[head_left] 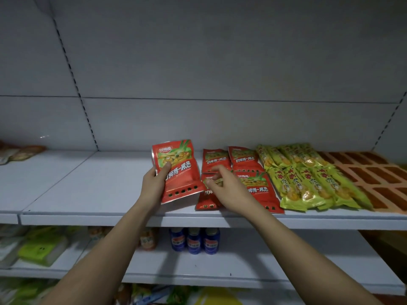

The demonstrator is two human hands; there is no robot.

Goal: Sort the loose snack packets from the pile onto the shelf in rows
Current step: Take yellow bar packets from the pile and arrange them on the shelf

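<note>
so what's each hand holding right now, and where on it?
Left hand grips a red snack packet by its left edge, thumb on the front. Right hand pinches the top of another red packet lying on the shelf.

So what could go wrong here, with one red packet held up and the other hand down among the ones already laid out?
The left hand grips the raised red packet only at its edge, so it could slip. The right hand is touching a front-row red packet that lies close to the shelf lip; a nudge might push it off. Reaching there could also disturb the neighbouring green packets.
</note>
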